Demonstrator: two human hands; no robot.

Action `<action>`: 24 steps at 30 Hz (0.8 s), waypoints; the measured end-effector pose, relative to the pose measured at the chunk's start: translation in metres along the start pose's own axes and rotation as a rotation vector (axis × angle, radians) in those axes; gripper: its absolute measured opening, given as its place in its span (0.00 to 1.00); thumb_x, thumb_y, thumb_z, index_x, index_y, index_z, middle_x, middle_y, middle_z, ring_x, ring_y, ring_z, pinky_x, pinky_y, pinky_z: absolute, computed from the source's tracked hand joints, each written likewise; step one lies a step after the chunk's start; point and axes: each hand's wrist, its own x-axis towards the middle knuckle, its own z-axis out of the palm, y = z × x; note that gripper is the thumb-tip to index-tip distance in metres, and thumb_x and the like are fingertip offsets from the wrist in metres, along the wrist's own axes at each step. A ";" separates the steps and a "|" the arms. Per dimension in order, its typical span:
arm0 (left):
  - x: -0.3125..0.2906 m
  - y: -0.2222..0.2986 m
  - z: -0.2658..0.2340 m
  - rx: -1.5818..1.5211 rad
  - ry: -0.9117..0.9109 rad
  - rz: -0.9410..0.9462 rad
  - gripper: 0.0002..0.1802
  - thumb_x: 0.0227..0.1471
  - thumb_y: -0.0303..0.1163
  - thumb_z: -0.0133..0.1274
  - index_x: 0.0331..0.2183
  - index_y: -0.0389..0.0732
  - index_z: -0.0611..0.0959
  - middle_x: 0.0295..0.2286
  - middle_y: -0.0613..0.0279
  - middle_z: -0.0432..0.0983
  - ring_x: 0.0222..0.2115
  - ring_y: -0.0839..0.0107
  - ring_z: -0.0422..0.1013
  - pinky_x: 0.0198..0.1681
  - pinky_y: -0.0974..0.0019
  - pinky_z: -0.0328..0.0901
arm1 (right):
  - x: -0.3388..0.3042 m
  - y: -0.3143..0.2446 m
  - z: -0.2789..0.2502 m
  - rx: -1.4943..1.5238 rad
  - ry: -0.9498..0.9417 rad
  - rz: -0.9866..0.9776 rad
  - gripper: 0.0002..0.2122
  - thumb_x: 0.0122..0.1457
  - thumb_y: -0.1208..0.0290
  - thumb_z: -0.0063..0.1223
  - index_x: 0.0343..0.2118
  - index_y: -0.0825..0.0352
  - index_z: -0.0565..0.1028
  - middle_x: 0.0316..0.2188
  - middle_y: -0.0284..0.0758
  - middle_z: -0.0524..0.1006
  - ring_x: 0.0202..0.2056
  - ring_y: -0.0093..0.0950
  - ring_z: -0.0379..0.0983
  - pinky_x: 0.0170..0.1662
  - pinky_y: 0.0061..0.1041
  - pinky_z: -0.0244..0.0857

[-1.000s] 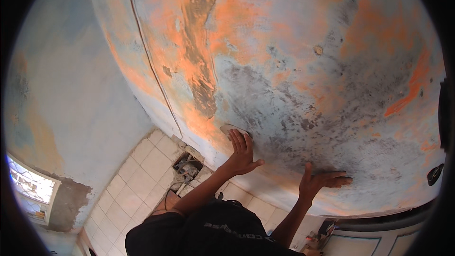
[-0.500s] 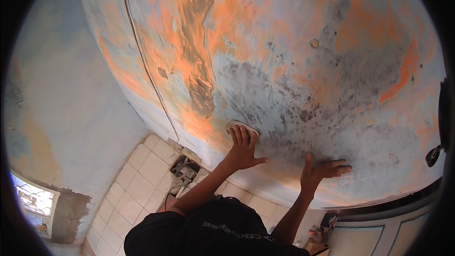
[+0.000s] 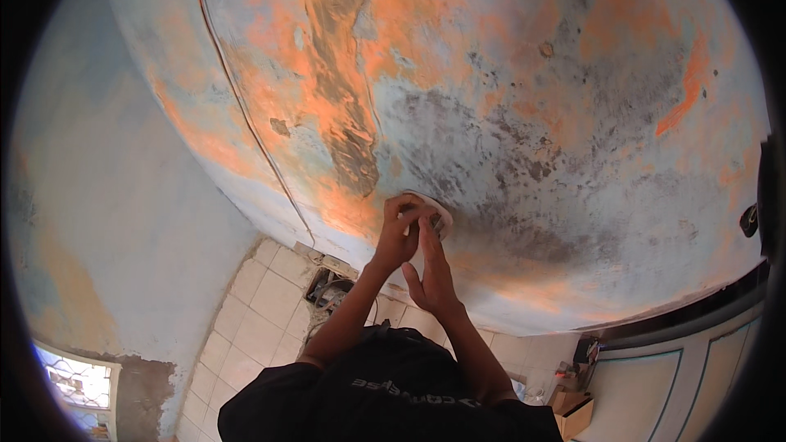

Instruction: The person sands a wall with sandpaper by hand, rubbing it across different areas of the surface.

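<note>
Against the patchy wall (image 3: 508,115), a pale flat pad with a rounded edge (image 3: 446,214) lies partly under my hands; its exact kind cannot be made out. My left hand (image 3: 398,229) is curled around its left side, gripping it. My right hand (image 3: 434,272) has come up beside the left one, its fingers long and straight at the pad's lower edge and its thumb held apart. The fingertips of both hands overlap there, so part of the pad is hidden. Grey-black smudges and orange and pale blue paint cover the wall around them.
A thin cable (image 3: 237,98) runs down the wall at left. Below it, an open box with wires (image 3: 329,286) sits by the tiles (image 3: 254,319). A grilled window (image 3: 78,381) is at lower left, a panelled door (image 3: 639,376) and cardboard box (image 3: 571,411) at lower right.
My right hand has moved left from the smudged wall to the pad. My left hand has curled its fingers around the pad's side. The view has shifted slightly.
</note>
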 end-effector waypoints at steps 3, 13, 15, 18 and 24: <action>0.017 0.006 -0.012 -0.179 0.065 -0.008 0.17 0.47 0.12 0.46 0.37 0.41 0.80 0.37 0.59 0.70 0.42 0.61 0.66 0.46 0.65 0.62 | 0.005 0.012 0.010 -0.082 0.020 0.040 0.30 0.62 0.62 0.41 0.61 0.73 0.48 0.62 0.54 0.48 0.62 0.49 0.45 0.62 0.44 0.40; 0.020 -0.016 -0.056 0.098 0.215 0.014 0.19 0.52 0.24 0.47 0.47 0.37 0.72 0.53 0.41 0.54 0.57 0.47 0.51 0.54 0.51 0.53 | 0.011 0.031 0.002 -0.759 -0.168 0.136 0.32 0.57 0.53 0.47 0.60 0.66 0.56 0.61 0.42 0.55 0.62 0.36 0.50 0.62 0.43 0.41; 0.027 -0.024 -0.060 0.205 0.259 -0.001 0.26 0.53 0.28 0.47 0.54 0.35 0.65 0.58 0.35 0.44 0.60 0.43 0.42 0.58 0.46 0.46 | 0.014 0.030 -0.015 -0.808 -0.221 0.109 0.31 0.56 0.54 0.48 0.60 0.64 0.57 0.60 0.39 0.57 0.61 0.33 0.52 0.62 0.41 0.42; 0.024 -0.055 -0.052 0.332 0.154 -0.069 0.41 0.55 0.36 0.45 0.60 0.31 0.44 0.59 0.33 0.23 0.61 0.38 0.23 0.60 0.41 0.28 | 0.028 0.022 -0.032 -0.895 -0.277 -0.019 0.29 0.53 0.61 0.52 0.58 0.63 0.61 0.59 0.32 0.60 0.59 0.26 0.56 0.61 0.33 0.46; 0.026 -0.067 -0.038 0.362 0.104 -0.033 0.49 0.51 0.36 0.47 0.59 0.29 0.32 0.57 0.26 0.16 0.58 0.33 0.16 0.57 0.36 0.19 | 0.076 0.016 0.002 -0.683 -0.324 -0.127 0.29 0.52 0.64 0.54 0.57 0.67 0.62 0.58 0.37 0.62 0.58 0.31 0.57 0.59 0.38 0.50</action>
